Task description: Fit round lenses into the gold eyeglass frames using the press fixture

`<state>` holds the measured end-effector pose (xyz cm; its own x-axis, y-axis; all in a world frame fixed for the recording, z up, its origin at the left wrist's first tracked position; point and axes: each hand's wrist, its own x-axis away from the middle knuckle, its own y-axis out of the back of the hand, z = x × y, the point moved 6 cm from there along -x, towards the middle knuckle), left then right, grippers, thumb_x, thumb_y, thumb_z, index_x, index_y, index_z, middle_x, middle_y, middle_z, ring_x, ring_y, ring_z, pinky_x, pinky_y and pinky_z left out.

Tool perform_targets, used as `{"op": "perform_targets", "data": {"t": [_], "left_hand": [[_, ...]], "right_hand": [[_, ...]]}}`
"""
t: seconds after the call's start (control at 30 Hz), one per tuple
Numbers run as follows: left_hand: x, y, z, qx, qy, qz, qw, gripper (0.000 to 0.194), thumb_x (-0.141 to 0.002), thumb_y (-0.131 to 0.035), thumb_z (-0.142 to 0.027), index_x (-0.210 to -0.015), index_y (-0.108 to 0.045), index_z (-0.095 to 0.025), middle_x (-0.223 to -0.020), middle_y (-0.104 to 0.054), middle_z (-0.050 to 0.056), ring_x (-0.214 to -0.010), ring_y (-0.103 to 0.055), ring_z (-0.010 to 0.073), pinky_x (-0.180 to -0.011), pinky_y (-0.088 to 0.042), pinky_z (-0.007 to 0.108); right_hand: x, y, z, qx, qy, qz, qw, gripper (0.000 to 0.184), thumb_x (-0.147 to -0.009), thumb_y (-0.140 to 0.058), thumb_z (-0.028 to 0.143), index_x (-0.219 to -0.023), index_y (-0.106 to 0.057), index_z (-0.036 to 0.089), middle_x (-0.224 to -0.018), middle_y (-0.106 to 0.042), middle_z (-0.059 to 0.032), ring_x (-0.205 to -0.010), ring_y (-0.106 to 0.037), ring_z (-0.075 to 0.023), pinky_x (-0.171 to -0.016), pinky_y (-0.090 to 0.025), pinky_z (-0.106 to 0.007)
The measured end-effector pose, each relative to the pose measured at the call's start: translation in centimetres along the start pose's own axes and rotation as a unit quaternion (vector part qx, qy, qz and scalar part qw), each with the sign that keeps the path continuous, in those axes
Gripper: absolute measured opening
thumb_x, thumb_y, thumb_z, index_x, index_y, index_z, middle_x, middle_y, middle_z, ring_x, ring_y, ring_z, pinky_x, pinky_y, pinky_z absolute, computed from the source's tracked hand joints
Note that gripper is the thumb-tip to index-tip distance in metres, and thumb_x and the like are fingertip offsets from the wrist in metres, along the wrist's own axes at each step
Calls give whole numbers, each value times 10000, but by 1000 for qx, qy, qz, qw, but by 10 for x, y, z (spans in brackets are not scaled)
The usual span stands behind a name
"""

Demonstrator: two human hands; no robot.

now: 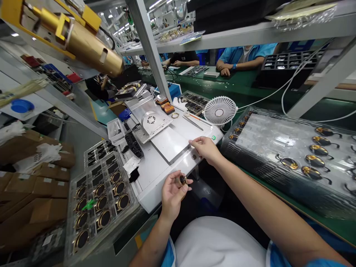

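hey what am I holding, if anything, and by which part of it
Your left hand holds a small round black-and-gold piece, apparently by its rim. Whether your right hand holds anything can't be told.

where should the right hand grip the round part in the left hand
Probably the round part by its rim, in a fingertip pinch from the upper right: it is small and circular, and the left hand crowds its left and lower sides. The right hand lies to the upper right.
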<state>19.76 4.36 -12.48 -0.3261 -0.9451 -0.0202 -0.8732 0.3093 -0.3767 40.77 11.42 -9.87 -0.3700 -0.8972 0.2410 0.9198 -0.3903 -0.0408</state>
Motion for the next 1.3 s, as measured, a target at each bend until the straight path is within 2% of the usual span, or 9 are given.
{"op": "perform_targets", "data": {"t": [0.1,0.2,0.37,0.43,0.63,0.97,1.13,1.23,1.3], "left_hand": [[1,4,-4,-49,-34,-13,998,594,-739,-900,-200,-1279,-661,-258,-1140,-728,68,-879,-772,174,-803,-638,300],[2,7,-8,-103,-68,-31,992,705,-690,-921,-157,-1321,-618,-241,-1135,-755,91,-881,-771,180,-767,-632,280],[4,-1,-18,-200,-151,-31,968,744,-737,-881,-148,-1400,-553,-228,-1205,-769,139,-997,-780,230,-874,-644,342],[5,-6,-20,-229,-180,-21,956,757,-758,-863,-131,-1429,-534,-246,-1238,-767,135,-1066,-770,238,-925,-637,353],[6,-16,-24,-274,-203,-6,940,745,-782,-845,-126,-1449,-534,-245,-1276,-762,142,-1109,-767,260,-914,-655,352],[10,-17,-27,-300,-226,-19,927,694,-788,-834,-119,-1423,-573,-222,-1246,-777,141,-1102,-772,282,-877,-676,357],[12,-16,-29,-300,-231,-15,925,688,-794,-828,-109,-1422,-577,-231,-1247,-777,139,-1096,-775,273,-883,-672,343],[12,-15,-27,-296,-231,-20,927,698,-780,-843,-115,-1419,-582,-226,-1249,-775,139,-1091,-776,275,-892,-670,349],[14,-16,-23,-287,-234,-16,929,713,-770,-850,-104,-1418,-582,-230,-1247,-777,129,-1086,-777,269,-901,-669,353]], "right_hand": [[-7,-3,9,3,20,-2,1000,416,-759,-856,459,-706,-526,210,-479,-438,94,-382,-349,-74,-346,-296,-202],[15,1,14,-5,49,19,999,422,-745,-849,494,-726,-537,210,-518,-463,88,-416,-383,-79,-383,-320,-203],[76,-4,5,0,56,182,982,367,-785,-815,487,-762,-579,207,-551,-547,51,-461,-498,-119,-436,-419,-229],[94,-6,-3,9,38,211,977,351,-783,-822,472,-753,-607,196,-591,-599,22,-487,-530,-128,-458,-444,-241],[107,-5,-11,64,66,176,980,247,-807,-786,382,-727,-659,187,-672,-703,-34,-550,-568,-145,-514,-446,-254],[110,-8,-10,93,96,144,981,206,-833,-726,366,-725,-662,202,-695,-710,-38,-606,-618,-177,-551,-476,-278],[112,-8,-8,115,109,128,979,202,-824,-716,353,-706,-628,214,-655,-684,-25,-567,-581,-166,-532,-448,-276],[112,-6,-12,108,93,105,984,185,-795,-752,347,-779,-627,212,-638,-645,1,-541,-537,-141,-514,-419,-257],[112,-7,-20,70,52,119,989,247,-784,-771,402,-813,-629,202,-652,-640,3,-548,-539,-134,-508,-420,-246]]}}
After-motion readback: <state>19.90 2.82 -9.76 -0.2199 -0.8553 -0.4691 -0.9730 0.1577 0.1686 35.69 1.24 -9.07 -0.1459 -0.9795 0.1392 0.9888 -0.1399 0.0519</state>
